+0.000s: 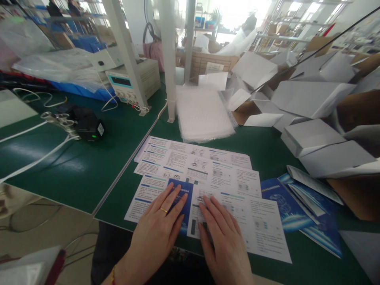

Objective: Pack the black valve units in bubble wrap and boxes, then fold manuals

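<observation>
Both hands lie on a white printed sheet (264,227) near the front edge of the green table. My left hand (158,227) rests flat with spread fingers on a blue panel (187,192); whether that panel is a folded part of the sheet or a separate piece, I cannot tell. On the printed area just right of it lies my right hand (222,233), fingers stretched out and slightly apart. More printed sheets (231,168) overlap behind the front one. To the right, several folded blue leaflets (274,194) are heaped together.
White folded boxes (314,97) are piled at the right, with brown cardboard among them. Bubble-wrap bags (204,114) lie behind the sheets, beside a white post (168,59). At left are a power supply (133,81) and a black device (89,126) with white cables.
</observation>
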The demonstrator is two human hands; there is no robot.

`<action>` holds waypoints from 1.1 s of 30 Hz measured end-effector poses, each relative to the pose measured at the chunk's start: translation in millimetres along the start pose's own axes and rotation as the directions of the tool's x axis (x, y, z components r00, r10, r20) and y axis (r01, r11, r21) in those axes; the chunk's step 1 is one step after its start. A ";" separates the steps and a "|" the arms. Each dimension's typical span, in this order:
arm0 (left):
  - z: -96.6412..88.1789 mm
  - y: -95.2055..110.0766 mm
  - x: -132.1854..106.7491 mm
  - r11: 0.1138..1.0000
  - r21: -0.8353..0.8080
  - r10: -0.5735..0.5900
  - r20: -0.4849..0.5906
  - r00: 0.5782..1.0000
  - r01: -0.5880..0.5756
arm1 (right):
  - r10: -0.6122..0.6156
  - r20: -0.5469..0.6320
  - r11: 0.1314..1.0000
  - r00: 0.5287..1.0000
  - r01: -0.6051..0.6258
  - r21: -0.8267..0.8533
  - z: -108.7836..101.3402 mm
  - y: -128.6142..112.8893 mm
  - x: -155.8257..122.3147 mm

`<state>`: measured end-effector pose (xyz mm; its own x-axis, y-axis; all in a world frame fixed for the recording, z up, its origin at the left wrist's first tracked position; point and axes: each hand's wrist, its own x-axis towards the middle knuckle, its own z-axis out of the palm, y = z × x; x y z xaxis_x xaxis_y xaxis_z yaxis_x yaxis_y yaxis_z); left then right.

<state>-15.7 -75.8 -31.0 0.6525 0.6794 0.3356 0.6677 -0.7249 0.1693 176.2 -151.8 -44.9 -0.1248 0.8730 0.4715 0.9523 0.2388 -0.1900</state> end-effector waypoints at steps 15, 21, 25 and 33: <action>1.5 -1.9 0.1 1.000 0.012 0.029 -0.017 0.999 -0.029 | -0.094 -0.031 0.985 0.995 0.097 0.141 -1.1 -13.5 16.1; -2.3 -4.7 -3.5 0.998 -0.048 0.027 -0.031 0.999 -0.028 | -0.076 -0.025 0.986 0.997 0.079 0.147 4.1 -14.9 18.0; -11.0 -14.8 -13.2 0.992 -0.123 0.030 -0.062 0.998 -0.037 | -0.069 -0.031 0.983 0.997 0.073 0.171 3.0 -12.9 17.0; -10.5 -43.4 -0.8 0.997 -0.078 -0.010 0.010 1.000 0.010 | -0.087 -0.028 0.988 0.996 0.090 0.129 3.7 -15.4 16.5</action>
<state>-49.1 -46.1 -28.8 0.6496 0.6874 0.3247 0.6446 -0.7245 0.2442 158.5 -139.5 -37.4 -0.1995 0.8365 0.5103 0.8933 0.3694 -0.2562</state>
